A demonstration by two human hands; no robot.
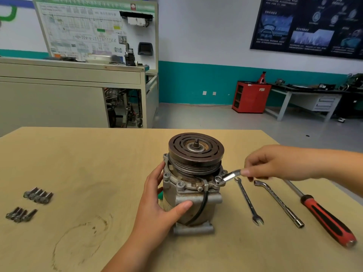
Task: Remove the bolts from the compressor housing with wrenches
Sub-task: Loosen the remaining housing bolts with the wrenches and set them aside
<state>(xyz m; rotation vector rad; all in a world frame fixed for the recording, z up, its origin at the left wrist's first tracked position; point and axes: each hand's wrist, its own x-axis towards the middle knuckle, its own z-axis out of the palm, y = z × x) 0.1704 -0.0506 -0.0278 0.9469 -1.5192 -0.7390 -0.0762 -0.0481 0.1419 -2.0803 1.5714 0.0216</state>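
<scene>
Head view, near edge first: what's the left hand (156,202) doing?
— Wrapped round the compressor housing (213,208), thumb across the front, fingers curled round the far side. Bracing it, I'd say, so the body doesn't twist when the wrench pulls.
— Where's the housing?
— Upright on the table (98,163), mid-frame, pulley (196,148) on top. That puts the flange bolts facing up, so they're easy to reach.
— Loose bits on the left?
— One cluster of bolts (20,214) near the edge, a second cluster (38,197) just behind it. Both sit well apart from the work. Probably ones already out, parked so they don't get knocked.
— Right of the housing?
— Spare wrench (248,201), angled socket wrench (279,203) and red-handled screwdriver (328,218), laid side by side. Looks like they're staged for quick swaps.
— Right hand (275,163)?
— Thumb and fingertips pinch the outer end of a small wrench (228,176). Its ring end sits over a flange bolt (218,181) on the housing's right side. Holding it at the tip gives the most leverage. I can't tell how tight the bolt is.
— Far stuff?
— Red cabinet (251,97) by the back wall and a training board (94,30) far left. Neither is in play.
</scene>
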